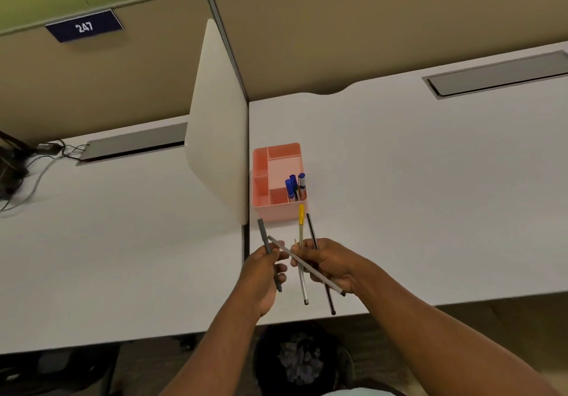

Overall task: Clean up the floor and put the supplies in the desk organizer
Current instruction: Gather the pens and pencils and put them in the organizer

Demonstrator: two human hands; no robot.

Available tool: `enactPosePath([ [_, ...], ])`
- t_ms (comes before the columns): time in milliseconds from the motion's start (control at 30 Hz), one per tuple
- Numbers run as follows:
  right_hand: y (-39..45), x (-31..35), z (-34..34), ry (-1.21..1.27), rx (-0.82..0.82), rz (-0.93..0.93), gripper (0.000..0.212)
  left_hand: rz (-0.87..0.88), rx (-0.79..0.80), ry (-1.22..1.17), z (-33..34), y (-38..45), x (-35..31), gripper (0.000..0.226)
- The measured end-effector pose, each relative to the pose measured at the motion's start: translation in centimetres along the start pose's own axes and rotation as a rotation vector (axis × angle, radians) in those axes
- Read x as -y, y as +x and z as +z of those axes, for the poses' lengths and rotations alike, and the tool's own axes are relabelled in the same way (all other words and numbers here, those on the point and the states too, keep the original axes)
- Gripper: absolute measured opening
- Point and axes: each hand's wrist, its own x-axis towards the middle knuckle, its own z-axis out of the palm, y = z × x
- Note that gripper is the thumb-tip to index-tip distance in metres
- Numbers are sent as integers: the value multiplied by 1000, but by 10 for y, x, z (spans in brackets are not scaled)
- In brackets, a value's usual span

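A pink desk organizer [261, 180] stands on the white desk [399, 196], with three blue-capped pens [294, 186] upright in its front right compartment. Just in front of it, above the desk, my left hand [266, 275] grips a dark grey pen [265, 237]. My right hand [330, 265] holds a bundle: a yellow-capped pen [301, 220], a black pencil [311, 229] and a grey pencil [284, 247] that slants across toward my left fingers.
A white divider panel [219, 119] separates this desk from the left desk [107, 242], where cables [37, 162] lie. Grey cable trays [498, 74] run along the back. Under the desk edge stands a black bin [302, 362] with crumpled paper.
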Motion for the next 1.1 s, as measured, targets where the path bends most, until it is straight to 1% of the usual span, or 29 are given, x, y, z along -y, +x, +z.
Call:
enactPosePath([
  [67, 7, -2, 7, 19, -50, 5, 19, 9, -48, 12, 14, 11, -2, 21],
  [100, 11, -3, 12, -39, -110, -12, 18, 32, -95, 24, 22, 17, 0, 22],
  [167, 20, -6, 24, -248, -255, -79, 19, 80, -217, 22, 36, 26, 6, 22],
  [200, 25, -8, 28, -364, -314, -121, 21, 102, -254, 2, 41, 29, 7, 21],
  [267, 33, -7, 34, -499, -383, -176, 26, 136, -279, -22, 46, 33, 4, 20],
  [333, 37, -6, 36, -525, -396, -186, 32, 145, -258, -58, 47, 38, 0, 20],
  [400, 38, -2, 35, -459, -364, -163, 34, 129, -229, -93, 48, 44, -3, 20],
  [433, 38, 1, 33, -386, -340, -133, 35, 102, -211, -104, 48, 47, -6, 19],
  [500, 37, 8, 28, -202, -271, -62, 38, -2, -138, -144, 43, 53, -11, 16],
  [567, 34, 16, 21, -14, -174, 0, 42, -117, 4, -225, 37, 54, -18, 14],
  [633, 31, 25, 11, 159, -45, 69, 42, -166, 141, -299, 30, 57, -23, 15],
  [667, 30, 28, 7, 220, 27, 98, 43, -169, 203, -311, 27, 58, -26, 20],
  [733, 28, 33, 1, 265, 156, 131, 46, -165, 320, -297, 21, 61, -31, 29],
  [800, 27, 34, 1, 247, 241, 132, 40, -172, 382, -236, 20, 62, -37, 26],
  [867, 27, 34, 1, 218, 276, 126, 30, -145, 355, -163, 23, 62, -45, 22],
  [933, 28, 34, 0, 217, 292, 147, 22, -80, 257, -160, 26, 64, -56, 25],
  [1033, 29, 28, -5, 199, 309, 178, 26, 72, 49, -222, 24, 70, -78, 27],
  [1100, 30, 21, -7, 184, 262, 149, 31, 185, -96, -157, 18, 74, -94, 22],
])
